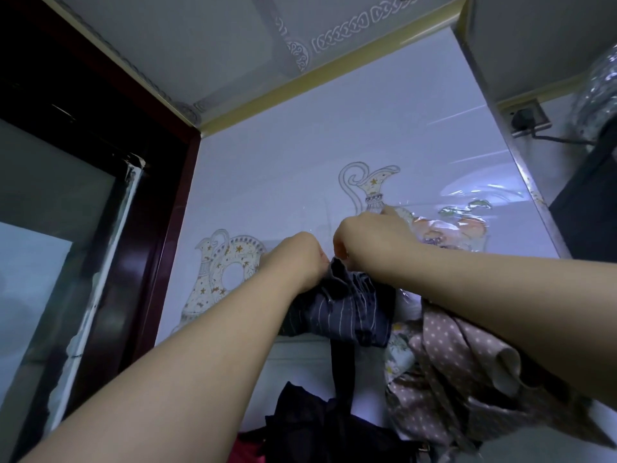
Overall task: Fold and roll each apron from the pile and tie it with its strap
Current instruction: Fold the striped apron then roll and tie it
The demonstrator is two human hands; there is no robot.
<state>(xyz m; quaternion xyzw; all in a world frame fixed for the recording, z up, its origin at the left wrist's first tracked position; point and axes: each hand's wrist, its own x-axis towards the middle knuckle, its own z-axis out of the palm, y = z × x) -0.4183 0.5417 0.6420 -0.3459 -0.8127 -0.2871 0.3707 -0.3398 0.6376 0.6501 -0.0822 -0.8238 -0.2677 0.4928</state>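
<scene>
Apron (347,309), navy striped, is bunched up mid-frame. The left hand (300,259) and right hand (367,238) both grip its top. Its strap (342,369) dangles loose below, so I'd judge the tying unfinished. The pile (467,379) at lower right waits untouched. The fingertips are hidden, and I can't make out any knot.

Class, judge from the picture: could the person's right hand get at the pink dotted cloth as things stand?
Probably yes, once freed. The right hand pinches the striped apron, so it must let go first. The pink dotted cloth lies uncovered just under that forearm, with nothing between.
</scene>
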